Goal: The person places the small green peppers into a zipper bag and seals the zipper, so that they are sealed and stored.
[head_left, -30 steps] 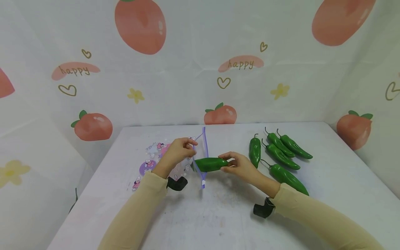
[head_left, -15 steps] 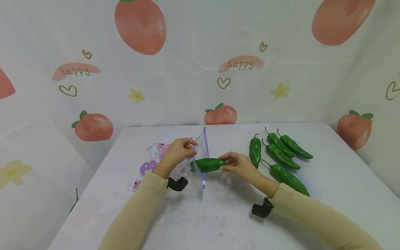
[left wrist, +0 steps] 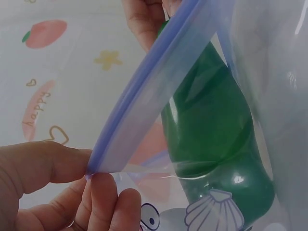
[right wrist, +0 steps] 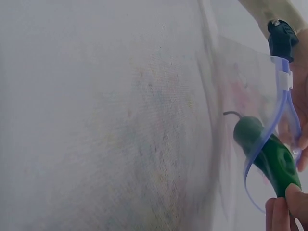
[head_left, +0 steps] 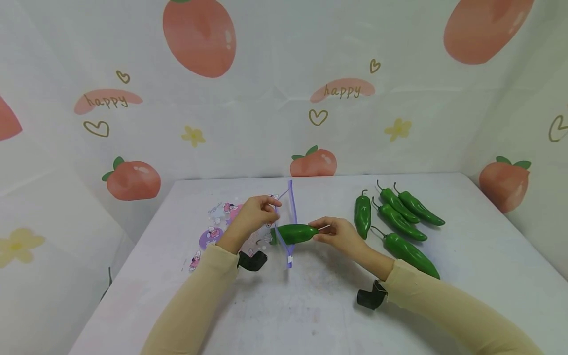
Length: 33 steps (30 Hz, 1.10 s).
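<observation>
A clear zip bag with a purple rim (head_left: 292,204) and cartoon prints stands with its mouth facing right. My left hand (head_left: 254,217) pinches the rim between thumb and fingers; the left wrist view shows that pinch on the purple strip (left wrist: 126,103). Through the mouth lies a long green chili pepper (head_left: 296,234), stem end inside the bag and tip outside. My right hand (head_left: 339,237) pinches the tip with thumb and fingers. In the right wrist view, the stem of the pepper (right wrist: 273,159) shows through the clear plastic, below a white zip slider (right wrist: 286,81).
Several more green peppers (head_left: 401,222) lie on the right part of the white table (head_left: 275,315), close behind and beside my right forearm. A white curtain (head_left: 248,123) printed with peaches hangs behind the table. Black camera mounts (head_left: 372,296) sit under both wrists.
The right hand has shifted slightly left, with its fingers now nearer the pepper's tip. The pepper has moved a little farther left into the bag. The left hand has stayed in place.
</observation>
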Available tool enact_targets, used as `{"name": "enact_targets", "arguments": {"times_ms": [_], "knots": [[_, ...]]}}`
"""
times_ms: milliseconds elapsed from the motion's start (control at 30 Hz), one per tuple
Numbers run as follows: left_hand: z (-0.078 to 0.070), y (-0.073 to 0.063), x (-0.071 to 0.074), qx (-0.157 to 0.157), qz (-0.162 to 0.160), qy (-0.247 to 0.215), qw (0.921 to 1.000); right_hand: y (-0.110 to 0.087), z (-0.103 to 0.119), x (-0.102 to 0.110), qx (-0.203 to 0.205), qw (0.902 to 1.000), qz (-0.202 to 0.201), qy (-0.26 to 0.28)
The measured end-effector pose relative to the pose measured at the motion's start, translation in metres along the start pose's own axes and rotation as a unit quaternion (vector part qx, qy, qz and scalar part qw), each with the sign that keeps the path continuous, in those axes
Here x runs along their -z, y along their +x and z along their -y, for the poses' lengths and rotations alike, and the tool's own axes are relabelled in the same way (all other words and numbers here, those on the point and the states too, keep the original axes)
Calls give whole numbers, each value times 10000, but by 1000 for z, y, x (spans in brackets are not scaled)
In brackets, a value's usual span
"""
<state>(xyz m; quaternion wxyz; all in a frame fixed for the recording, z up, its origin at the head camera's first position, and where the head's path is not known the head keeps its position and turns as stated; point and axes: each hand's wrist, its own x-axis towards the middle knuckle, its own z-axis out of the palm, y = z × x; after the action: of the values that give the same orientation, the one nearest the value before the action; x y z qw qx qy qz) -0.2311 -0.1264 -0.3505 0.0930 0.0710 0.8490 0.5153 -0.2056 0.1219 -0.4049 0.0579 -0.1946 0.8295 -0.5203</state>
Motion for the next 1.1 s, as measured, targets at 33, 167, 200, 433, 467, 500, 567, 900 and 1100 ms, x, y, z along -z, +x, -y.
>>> {"name": "enact_targets", "arguments": {"times_ms": [33, 167, 200, 433, 467, 500, 567, 900, 1100], "knots": [[0, 0, 0, 6, -4, -4, 10000, 0, 0, 0, -1, 10000, 6, -28], [-1, 0, 0, -13, 13, -5, 10000, 1, 2, -2, -13, 9999, -2, -129], [-1, -1, 0, -4, 11, -11, 10000, 1, 2, -3, 6, 9999, 4, -157], [0, 0, 0, -50, 29, -4, 10000, 3, 3, -6, -2, 9998, -9, -186], [0, 0, 0, -41, 25, -3, 10000, 4, 3, -7, -17, 9998, -18, -207], [0, 1, 0, -45, 21, 1, 10000, 4, 3, -7, -35, 9997, -28, -233], [-1, 0, 0, -1, 2, 4, 10000, 5, 3, -8, -69, 9996, -56, -284], [-1, 0, 0, 84, 0, 29, 10000, 8, 7, -13, -91, 9997, -41, -226], [-1, 0, 0, 48, 5, 130, 9999, 8, 8, -15, 13, 9998, -4, -214]]}}
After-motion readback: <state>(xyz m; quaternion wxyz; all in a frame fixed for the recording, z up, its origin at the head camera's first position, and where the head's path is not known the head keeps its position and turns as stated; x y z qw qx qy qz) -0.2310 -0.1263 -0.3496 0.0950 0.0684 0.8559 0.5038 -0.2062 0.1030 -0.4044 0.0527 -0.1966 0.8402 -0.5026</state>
